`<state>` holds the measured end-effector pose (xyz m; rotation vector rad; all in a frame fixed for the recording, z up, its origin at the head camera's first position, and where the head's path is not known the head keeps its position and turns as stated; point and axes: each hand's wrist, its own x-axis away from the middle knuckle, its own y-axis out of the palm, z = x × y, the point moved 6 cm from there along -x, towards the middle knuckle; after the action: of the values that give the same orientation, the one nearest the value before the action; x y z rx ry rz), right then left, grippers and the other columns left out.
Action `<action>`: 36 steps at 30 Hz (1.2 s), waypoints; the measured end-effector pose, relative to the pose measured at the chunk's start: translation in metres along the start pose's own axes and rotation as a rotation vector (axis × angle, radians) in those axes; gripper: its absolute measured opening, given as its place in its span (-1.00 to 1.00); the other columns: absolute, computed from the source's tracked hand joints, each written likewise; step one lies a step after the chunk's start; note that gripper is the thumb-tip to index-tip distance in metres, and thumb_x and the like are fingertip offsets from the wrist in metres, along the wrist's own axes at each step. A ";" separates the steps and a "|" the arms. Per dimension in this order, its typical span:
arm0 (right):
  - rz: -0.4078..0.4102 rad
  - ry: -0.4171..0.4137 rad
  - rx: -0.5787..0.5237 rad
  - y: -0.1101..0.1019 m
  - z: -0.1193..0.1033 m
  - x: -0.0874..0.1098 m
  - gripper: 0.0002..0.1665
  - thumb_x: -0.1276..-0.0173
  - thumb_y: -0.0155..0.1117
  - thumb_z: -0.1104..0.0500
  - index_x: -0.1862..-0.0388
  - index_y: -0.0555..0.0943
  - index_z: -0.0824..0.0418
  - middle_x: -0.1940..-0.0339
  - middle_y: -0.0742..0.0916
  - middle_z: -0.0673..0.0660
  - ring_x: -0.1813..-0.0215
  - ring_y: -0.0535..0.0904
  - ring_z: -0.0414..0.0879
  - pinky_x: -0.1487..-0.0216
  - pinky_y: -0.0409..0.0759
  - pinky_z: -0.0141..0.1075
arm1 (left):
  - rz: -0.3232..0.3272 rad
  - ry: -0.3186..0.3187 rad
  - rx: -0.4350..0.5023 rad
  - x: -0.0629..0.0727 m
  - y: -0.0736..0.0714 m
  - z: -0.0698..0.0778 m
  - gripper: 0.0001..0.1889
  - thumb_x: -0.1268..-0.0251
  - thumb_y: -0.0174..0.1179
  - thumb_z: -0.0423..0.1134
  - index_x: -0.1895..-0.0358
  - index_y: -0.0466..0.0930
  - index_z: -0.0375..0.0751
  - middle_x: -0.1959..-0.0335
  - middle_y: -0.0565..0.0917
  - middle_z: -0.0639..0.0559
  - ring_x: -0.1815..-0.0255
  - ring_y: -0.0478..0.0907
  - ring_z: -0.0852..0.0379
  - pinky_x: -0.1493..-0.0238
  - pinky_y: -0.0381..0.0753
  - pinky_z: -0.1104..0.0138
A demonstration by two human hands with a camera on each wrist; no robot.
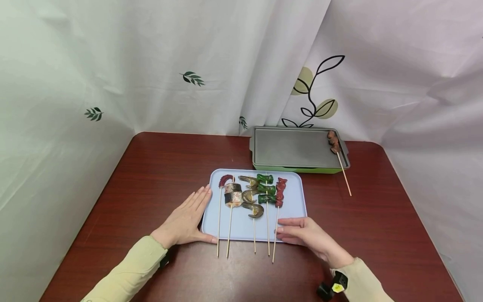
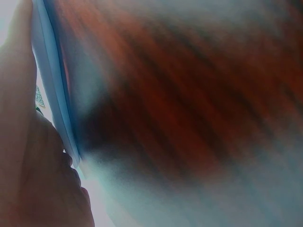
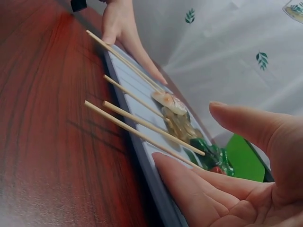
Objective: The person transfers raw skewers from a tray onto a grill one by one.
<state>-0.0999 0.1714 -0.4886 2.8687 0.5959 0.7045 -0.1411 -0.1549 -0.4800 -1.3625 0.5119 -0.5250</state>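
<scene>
A pale blue tray [image 1: 295, 209] holds several skewers side by side, their sticks jutting past its near edge. From left to right lie a dark red tentacle skewer [image 1: 225, 180], a black-and-white chunk skewer [image 1: 233, 196], a shrimp skewer [image 1: 256, 211], a green vegetable skewer [image 1: 266, 199] and a red meat skewer [image 1: 280, 193]. Along the tray's left rim rests my left hand [image 1: 185, 220], fingers straight. My right hand [image 1: 307, 235] is over the near right corner, fingertips beside the red meat skewer's stick. In the right wrist view its thumb [image 3: 241, 120] stands apart from the fingers.
Behind the tray sits a grey griddle [image 1: 294, 147] with a green base. A browned meat skewer [image 1: 333, 141] lies on its right end, stick hanging over the front. The brown table [image 1: 166, 163] meets a white leaf-print curtain [image 1: 196, 96] at the back and sides.
</scene>
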 end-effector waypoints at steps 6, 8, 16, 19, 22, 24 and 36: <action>-0.031 -0.009 -0.028 0.002 0.001 0.001 -0.31 -0.46 0.29 0.28 -0.34 0.30 0.74 -0.07 0.70 0.41 -0.08 0.70 0.07 -0.16 0.62 -0.10 | -0.005 -0.005 0.002 0.000 0.001 0.000 0.46 0.12 0.08 0.74 -0.58 0.00 -0.49 -0.62 0.01 -0.32 -0.62 -0.04 -0.20 -0.56 0.02 0.04; -0.026 -0.013 -0.022 0.002 0.001 0.001 -0.30 -0.45 0.31 0.28 -0.34 0.30 0.73 -0.07 0.70 0.41 -0.08 0.70 0.06 -0.16 0.62 -0.10 | -0.005 -0.007 0.003 0.000 0.001 0.000 0.46 0.12 0.07 0.74 -0.58 0.00 -0.48 -0.62 0.01 -0.32 -0.62 -0.04 -0.19 -0.57 0.01 0.04; 0.032 -0.014 0.009 -0.003 0.001 0.004 -0.30 -0.39 0.36 0.33 -0.35 0.34 0.70 -0.02 0.73 0.39 -0.02 0.72 -0.05 -0.11 0.65 -0.17 | 0.004 -0.004 0.002 0.000 0.000 0.000 0.46 0.12 0.07 0.74 -0.57 0.02 -0.49 -0.61 0.02 -0.33 -0.61 -0.02 -0.20 -0.56 0.05 0.02; 0.060 -0.026 0.022 -0.007 -0.001 0.007 -0.29 -0.36 0.37 0.37 -0.36 0.33 0.69 0.04 0.75 0.37 0.03 0.73 -0.05 -0.06 0.68 -0.16 | 0.010 -0.002 0.000 0.000 0.001 0.000 0.46 0.13 0.06 0.75 -0.57 0.02 -0.49 -0.61 0.03 -0.34 -0.61 -0.02 -0.21 -0.55 0.06 0.02; 0.082 -0.034 0.025 -0.010 -0.001 0.009 -0.28 -0.35 0.35 0.42 -0.39 0.31 0.67 0.08 0.76 0.34 0.08 0.74 -0.03 0.00 0.71 -0.13 | 0.012 -0.003 -0.002 0.001 0.001 -0.001 0.47 0.13 0.05 0.76 -0.58 0.02 -0.49 -0.61 0.02 -0.34 -0.61 -0.02 -0.20 -0.55 0.06 0.02; 0.101 -0.037 0.038 -0.012 -0.001 0.011 -0.28 -0.34 0.35 0.43 -0.40 0.31 0.66 0.11 0.76 0.31 0.12 0.74 -0.05 0.05 0.73 -0.13 | 0.006 -0.006 -0.001 0.000 0.002 -0.001 0.47 0.13 0.04 0.76 -0.58 0.01 -0.48 -0.62 0.01 -0.33 -0.62 -0.03 -0.20 -0.56 0.05 0.03; 0.153 -0.067 0.091 -0.022 -0.004 0.019 -0.33 -0.33 0.35 0.42 -0.37 0.39 0.59 0.07 0.75 0.31 0.14 0.77 -0.01 0.12 0.75 -0.15 | -0.005 -0.011 0.006 -0.001 0.001 0.000 0.45 0.10 0.05 0.74 -0.58 0.01 -0.48 -0.62 0.02 -0.32 -0.61 -0.03 -0.20 -0.56 0.05 0.02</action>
<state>-0.0940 0.1993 -0.4824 3.0339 0.4135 0.6138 -0.1416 -0.1544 -0.4809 -1.3609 0.4976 -0.5226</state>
